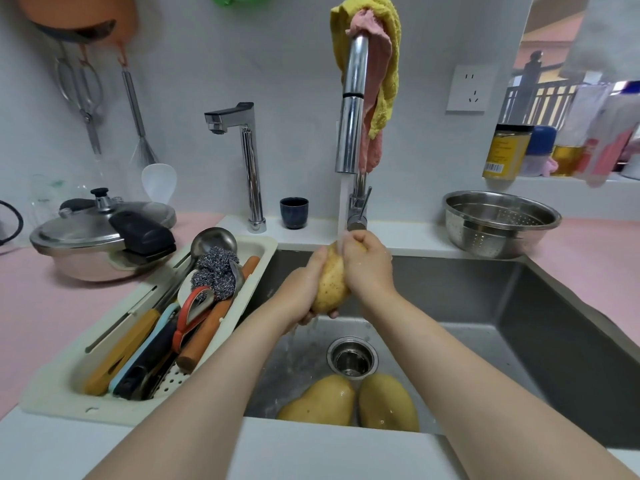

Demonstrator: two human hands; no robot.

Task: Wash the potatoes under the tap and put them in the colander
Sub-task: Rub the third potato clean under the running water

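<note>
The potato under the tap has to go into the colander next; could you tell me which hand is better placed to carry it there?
Probably the right hand. The colander stands on the counter right of the sink, on that hand's side, while the left hand would have to cross over. Both currently grip the potato.

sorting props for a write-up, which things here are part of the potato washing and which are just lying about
Part of the job:
potato in hand, held by left hand and right hand
tap, running
two potatoes in the sink
sink
colander

Just lying about:
pressure cooker
utensil tray
dark cup
small tap
cloths
bottles
</note>
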